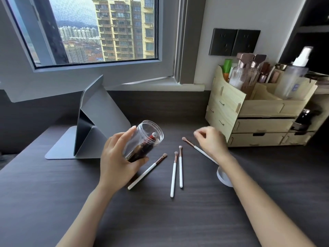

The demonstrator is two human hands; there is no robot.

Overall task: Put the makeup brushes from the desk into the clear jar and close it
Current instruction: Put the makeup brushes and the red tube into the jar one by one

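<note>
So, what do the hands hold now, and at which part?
The left hand holds the clear jar around its lower body, tilted, mouth open. The right hand holds nothing; it hovers above a brush on the desk.

Four white-handled makeup brushes on desk — one clear jar, one lid, two hands.

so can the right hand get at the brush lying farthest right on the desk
Probably yes. The right hand hovers empty just above that brush, whose bristle end and ferrule lie bare on the desk; only the wrist covers the handle's tail.
</note>
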